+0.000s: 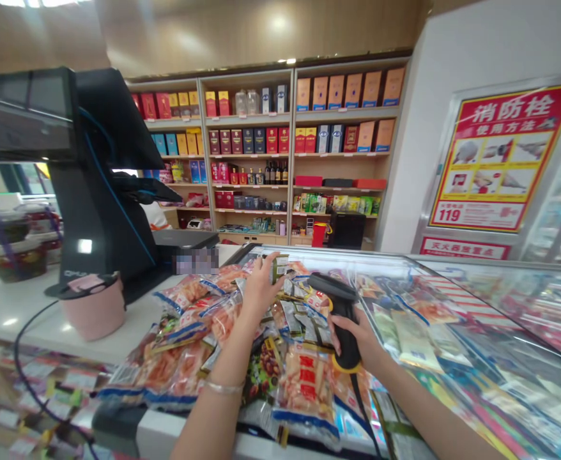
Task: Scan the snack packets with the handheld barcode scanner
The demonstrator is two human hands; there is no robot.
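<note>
My left hand [260,284], with a bracelet on its wrist, grips a small green packet [279,268] whose white barcode label shows. In my right hand [357,332] is a black handheld scanner [335,291] with yellow trim, its head pointed toward the packet and its cable hanging down. Beneath both hands lies a heap of snack bags, among them a clear bag with red characters [305,383] and bags of orange food [189,367]. Small silver-green packets [304,319] are on top of the heap.
At left a black checkout terminal [103,166] stands on a white counter [7,313] beside a pink bucket [93,310]. A glass-topped freezer [453,332] full of packages is at right. Shelves [246,118] of boxes and bottles line the back, near a red wall sign [503,153].
</note>
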